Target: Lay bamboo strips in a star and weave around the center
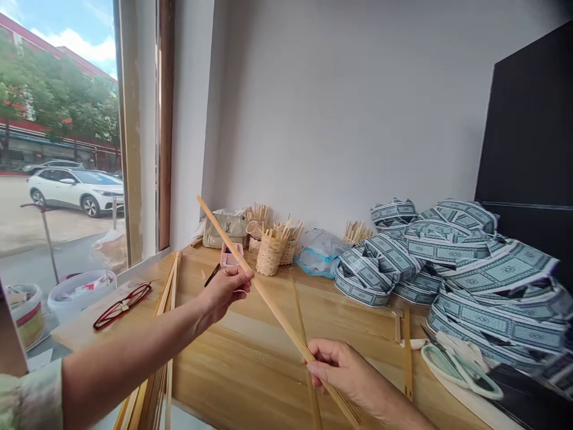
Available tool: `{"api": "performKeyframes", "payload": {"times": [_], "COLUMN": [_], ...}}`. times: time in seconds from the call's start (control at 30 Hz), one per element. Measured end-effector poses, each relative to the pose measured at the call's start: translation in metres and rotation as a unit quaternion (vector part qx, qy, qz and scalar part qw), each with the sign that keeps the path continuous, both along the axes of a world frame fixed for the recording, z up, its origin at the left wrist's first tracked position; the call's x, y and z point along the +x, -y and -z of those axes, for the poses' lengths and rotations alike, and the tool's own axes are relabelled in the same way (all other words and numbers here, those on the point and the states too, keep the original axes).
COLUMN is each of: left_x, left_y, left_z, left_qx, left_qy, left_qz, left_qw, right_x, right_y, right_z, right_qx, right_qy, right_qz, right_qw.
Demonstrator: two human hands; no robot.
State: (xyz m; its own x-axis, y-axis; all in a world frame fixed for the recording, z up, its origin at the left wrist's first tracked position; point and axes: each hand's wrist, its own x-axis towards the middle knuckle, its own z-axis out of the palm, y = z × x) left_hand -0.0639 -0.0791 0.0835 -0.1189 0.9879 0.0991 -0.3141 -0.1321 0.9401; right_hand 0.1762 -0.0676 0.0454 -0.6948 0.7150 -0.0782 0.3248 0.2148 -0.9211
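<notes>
A long, thin bamboo strip (273, 307) slants from upper left to lower right above the wooden table (250, 364). My left hand (226, 288) pinches it near its upper part. Lower down, my right hand (342, 369) grips the same strip between thumb and fingers. A second bamboo strip (299, 319) lies flat on the table beneath it.
Red glasses (122, 305) and more bamboo strips (168, 286) lie at the left. Small woven baskets (273, 245), a beige pouch (226, 228) and a plastic bag (320, 254) stand along the wall. Patterned paper bundles (452, 257) pile at the right, scissors (461, 364) in front of them.
</notes>
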Motion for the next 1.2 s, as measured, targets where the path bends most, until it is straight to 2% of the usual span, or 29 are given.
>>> {"api": "performKeyframes", "payload": {"times": [0.1,0.23,0.4,0.6,0.7,0.8,0.9,1.07,1.2], "left_x": [0.014,0.032,0.047,0.05,0.052,0.053,0.052,0.036,0.019], "left_y": [-0.016,-0.029,-0.038,-0.043,-0.042,-0.04,-0.038,-0.034,-0.028], "left_z": [-0.002,-0.002,0.003,0.004,0.005,0.005,0.004,0.006,0.008], "left_qx": [0.018,0.028,0.018,0.022,0.001,-0.028,-0.041,-0.043,-0.025], "left_qy": [-0.023,-0.049,-0.047,-0.066,-0.07,-0.067,-0.059,-0.02,-0.004], "left_qz": [0.006,0.029,0.071,0.077,0.07,0.063,0.05,0.018,-0.011], "left_qw": [1.0,0.998,0.996,0.995,0.995,0.995,0.996,0.999,1.0], "right_x": [0.008,0.001,-0.022,-0.031,-0.032,-0.035,-0.038,-0.032,-0.022], "right_y": [-0.008,-0.011,-0.018,-0.024,-0.026,-0.028,-0.03,-0.038,-0.043], "right_z": [0.003,-0.005,-0.012,-0.006,-0.004,-0.004,-0.006,-0.007,-0.005], "right_qx": [-0.01,-0.056,-0.049,-0.084,-0.058,0.01,0.061,0.027,0.078], "right_qy": [-0.007,-0.094,-0.186,-0.252,-0.231,-0.161,-0.107,-0.126,-0.106], "right_qz": [0.001,0.011,0.073,0.135,0.165,0.206,0.249,0.275,0.286], "right_qw": [1.0,0.994,0.978,0.955,0.957,0.965,0.961,0.953,0.949]}}
